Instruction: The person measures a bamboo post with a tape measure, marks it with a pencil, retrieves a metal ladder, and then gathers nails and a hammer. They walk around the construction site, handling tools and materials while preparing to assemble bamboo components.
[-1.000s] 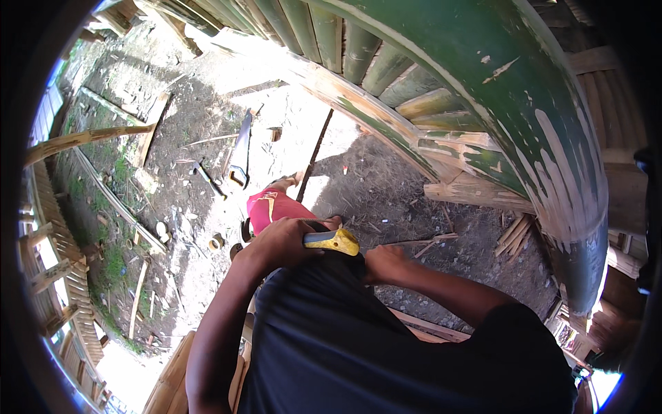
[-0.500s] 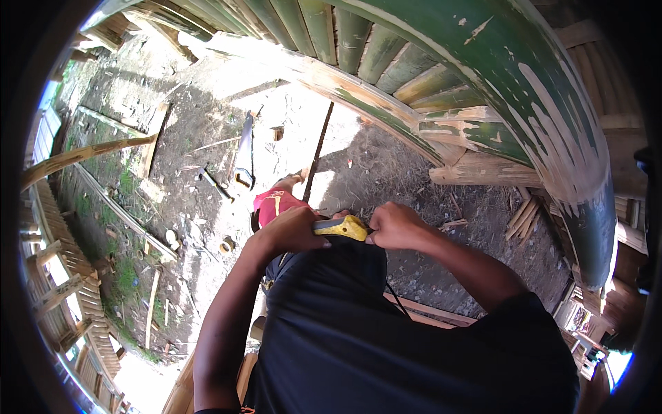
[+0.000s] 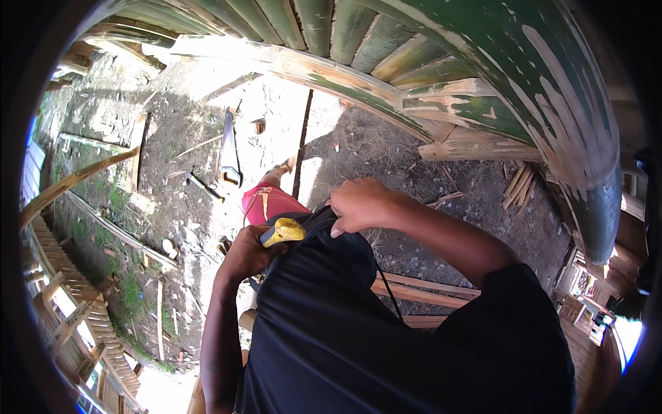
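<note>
My left hand (image 3: 247, 252) is closed round a tool with a yellow-and-grey handle (image 3: 285, 230), held at the left of my waist. The yellow butt end points right and up; the rest of the tool is hidden by the hand. In front of my belly, my right hand (image 3: 364, 205) has its fingers bent and pinched at the front of my black shirt (image 3: 345, 297), where dark cloth bunches up. Red shorts (image 3: 272, 203) and one bare leg show beyond my hands.
On the dirt ground ahead lie a handsaw (image 3: 229, 148) and a hammer (image 3: 205, 186). A thick green bamboo pole (image 3: 545, 103) arches on the right beside a bamboo slat wall (image 3: 352, 34). Bamboo strips (image 3: 520, 186) lie at the right; planks (image 3: 420, 293) are behind my right arm.
My left hand has drawn the yellow-handled tool left and down, away from my right hand. The right hand has let go of the tool's end and moved left to the shirt front.
</note>
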`<state>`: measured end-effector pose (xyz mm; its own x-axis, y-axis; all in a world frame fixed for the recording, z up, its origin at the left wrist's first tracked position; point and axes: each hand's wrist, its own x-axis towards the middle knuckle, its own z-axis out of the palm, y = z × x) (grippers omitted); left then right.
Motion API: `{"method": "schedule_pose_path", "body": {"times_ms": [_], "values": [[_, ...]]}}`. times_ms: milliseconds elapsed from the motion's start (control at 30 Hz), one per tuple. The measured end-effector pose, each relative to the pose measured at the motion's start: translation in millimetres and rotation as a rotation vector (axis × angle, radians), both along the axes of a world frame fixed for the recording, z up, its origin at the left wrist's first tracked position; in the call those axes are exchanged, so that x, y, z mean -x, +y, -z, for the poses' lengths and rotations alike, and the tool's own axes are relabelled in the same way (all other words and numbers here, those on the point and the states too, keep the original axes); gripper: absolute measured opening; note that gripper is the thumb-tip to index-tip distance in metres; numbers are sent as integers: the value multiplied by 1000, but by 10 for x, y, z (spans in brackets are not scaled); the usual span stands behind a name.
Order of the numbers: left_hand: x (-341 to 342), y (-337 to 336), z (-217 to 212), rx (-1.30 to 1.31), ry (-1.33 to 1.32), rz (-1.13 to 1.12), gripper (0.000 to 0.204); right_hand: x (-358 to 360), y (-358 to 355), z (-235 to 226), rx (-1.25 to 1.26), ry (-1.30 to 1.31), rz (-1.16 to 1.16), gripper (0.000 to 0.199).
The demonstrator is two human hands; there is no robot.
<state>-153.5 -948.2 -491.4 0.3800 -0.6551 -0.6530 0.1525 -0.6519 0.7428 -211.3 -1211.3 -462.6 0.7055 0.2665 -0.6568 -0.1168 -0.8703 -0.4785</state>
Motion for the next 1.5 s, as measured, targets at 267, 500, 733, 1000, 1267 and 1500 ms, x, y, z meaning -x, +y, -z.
{"method": "schedule_pose_path", "body": {"times_ms": [267, 500, 733, 1000, 1267, 1500], "values": [[13, -29, 25, 44, 33, -22, 21, 783, -255, -37, -200, 973, 159, 35], [81, -15, 42, 12, 43, 8, 22, 746, -457, -103, -114, 1034, -99, 26], [176, 43, 36, 39, 26, -27, 23, 619, -426, -292, -145, 1058, -361, 31], [209, 29, 168, 38, -130, -20, 28, 222, -70, -208, 97, 913, -573, 24], [354, -27, 299, -39, -299, -120, 35, -42, -210, -107, 311, 563, -963, 23], [415, -101, 609, -62, -462, -133, 37, -650, 262, -470, 106, -195, -998, 28]]}}
